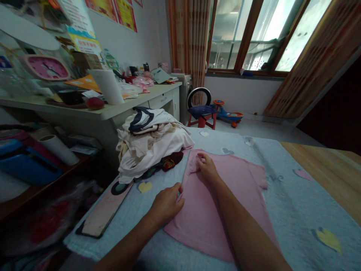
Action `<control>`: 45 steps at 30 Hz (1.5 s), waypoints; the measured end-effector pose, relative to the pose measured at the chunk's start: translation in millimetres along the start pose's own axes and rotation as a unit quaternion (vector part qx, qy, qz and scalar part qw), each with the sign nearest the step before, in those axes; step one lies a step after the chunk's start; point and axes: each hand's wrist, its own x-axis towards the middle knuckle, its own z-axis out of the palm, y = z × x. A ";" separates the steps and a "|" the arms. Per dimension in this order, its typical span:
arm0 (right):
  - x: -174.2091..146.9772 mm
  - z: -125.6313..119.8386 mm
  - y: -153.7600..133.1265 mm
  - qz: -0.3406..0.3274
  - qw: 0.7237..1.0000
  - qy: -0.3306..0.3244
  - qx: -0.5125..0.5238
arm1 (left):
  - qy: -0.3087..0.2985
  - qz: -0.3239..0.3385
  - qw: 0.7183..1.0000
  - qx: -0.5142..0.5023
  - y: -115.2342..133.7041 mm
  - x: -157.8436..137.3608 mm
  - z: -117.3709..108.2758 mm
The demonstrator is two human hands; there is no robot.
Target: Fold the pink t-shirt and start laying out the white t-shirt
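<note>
A pink T-shirt (239,188) lies spread out on the light blue bedspread (149,210), one short sleeve pointing right. Its left side edge is pinched by my left hand (167,203), with thumb and fingers closed on the cloth. Farther up, my right hand (207,167) has its fingers closed on the bunched left sleeve, near the shoulder. My right forearm crosses over the middle of the shirt and hides part of it. Just beyond my hands on the left is a heap of white and cream clothes (158,146), with a dark patterned piece (169,162) at its foot.
A pink flat case with a dark ring (108,209) lies on the bedspread's left edge. Left of the bed stands a cluttered desk (141,101) with a paper roll (107,86) and a pink clock (46,67). Past the far edge are a red stool (201,121) and a blue ride-on toy (228,114).
</note>
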 end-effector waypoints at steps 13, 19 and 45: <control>29.5 2.9 -24.3 0.115 0.929 -0.007 -0.351 | -0.034 -0.005 0.997 0.076 -0.2 -18.4 3.7; 41.5 2.8 -20.9 0.096 0.953 0.004 -0.287 | -0.043 0.015 0.998 0.049 -3.9 -25.8 -0.8; 24.0 -32.6 2.0 0.131 0.991 0.033 0.001 | -0.097 0.121 0.977 -0.149 25.5 -29.8 14.5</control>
